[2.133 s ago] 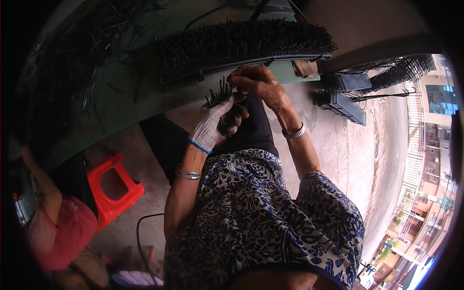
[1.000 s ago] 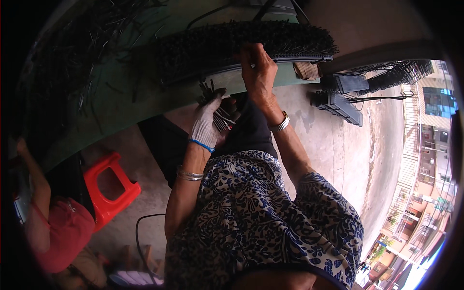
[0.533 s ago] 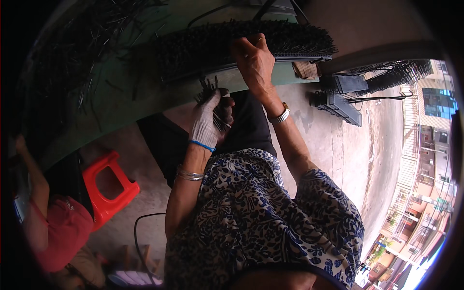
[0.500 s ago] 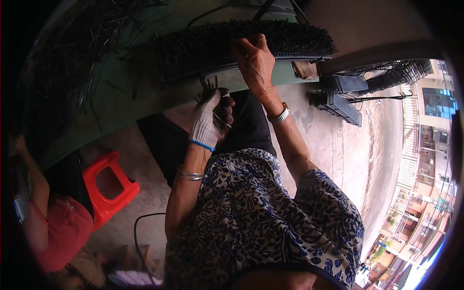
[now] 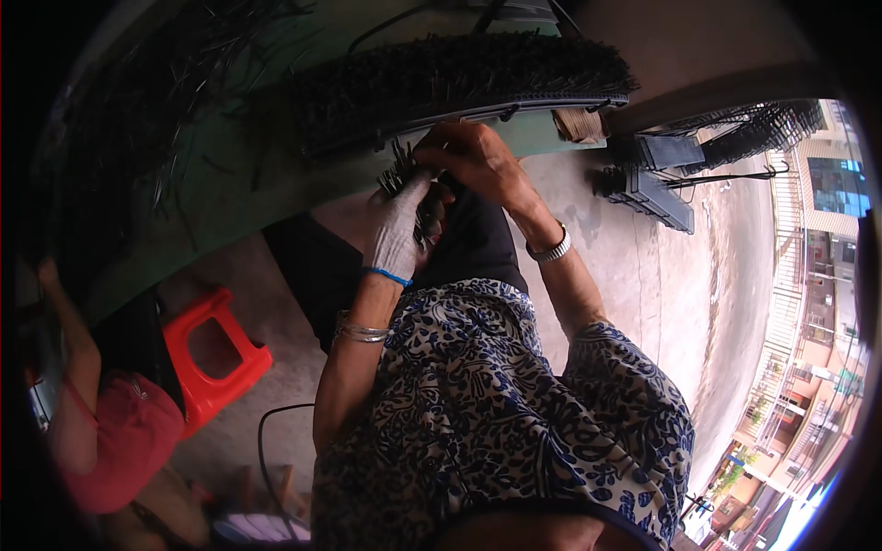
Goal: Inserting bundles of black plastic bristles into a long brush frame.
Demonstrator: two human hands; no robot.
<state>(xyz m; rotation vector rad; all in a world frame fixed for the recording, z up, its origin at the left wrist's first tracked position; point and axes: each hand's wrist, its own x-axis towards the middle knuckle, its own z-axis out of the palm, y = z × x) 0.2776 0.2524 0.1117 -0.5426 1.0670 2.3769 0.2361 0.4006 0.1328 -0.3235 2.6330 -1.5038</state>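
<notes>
My left hand (image 5: 401,211), in a white knit glove with dark fingers, is closed around a bundle of thin black strips (image 5: 397,167). The strips' ends stick up past the thumb, and some show below the fingers. My bare right hand (image 5: 470,158) reaches over to the top of this bundle with its fingers pinched together; anything between them is too small to make out. Just beyond both hands lies a long black rack (image 5: 514,103) on the green table (image 5: 248,216), packed with short dark strips like bristles.
Loose black strips (image 5: 156,119) are heaped on the table's left. A folded brown bundle (image 5: 581,125) sits by the rack's right end. More black racks (image 5: 648,193) stand at right. A red stool (image 5: 241,367) and a person in pink (image 5: 129,432) are at lower left.
My right hand has come back from the rack's bristly top, down and left to the bundle in my left hand. My left hand has stayed nearly in place.
</notes>
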